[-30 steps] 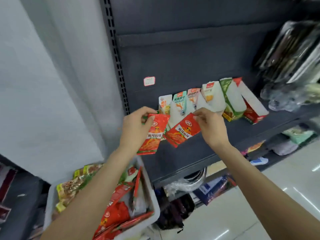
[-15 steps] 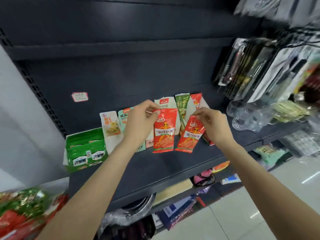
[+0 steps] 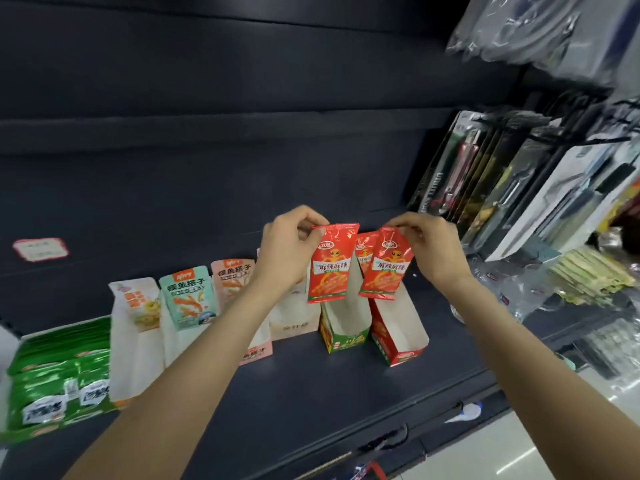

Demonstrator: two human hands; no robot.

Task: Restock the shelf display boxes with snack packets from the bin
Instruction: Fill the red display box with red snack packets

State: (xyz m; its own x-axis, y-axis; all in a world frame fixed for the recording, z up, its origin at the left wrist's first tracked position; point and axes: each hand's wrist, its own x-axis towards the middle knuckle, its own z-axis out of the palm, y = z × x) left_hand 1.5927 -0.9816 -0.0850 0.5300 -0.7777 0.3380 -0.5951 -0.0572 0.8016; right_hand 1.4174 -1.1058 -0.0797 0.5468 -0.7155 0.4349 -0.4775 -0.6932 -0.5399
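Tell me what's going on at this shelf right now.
A person is restocking snack boxes on a dark shelf. The left hand pinches one red packet by its top edge, and the right hand pinches another red packet the same way. Both packets hang above two open boxes, a green box and a red box, which look nearly empty. Neither packet is in a box yet. Further left stand more display boxes, one full of green packets.

Dim, soft-focus, edges blurred and warped
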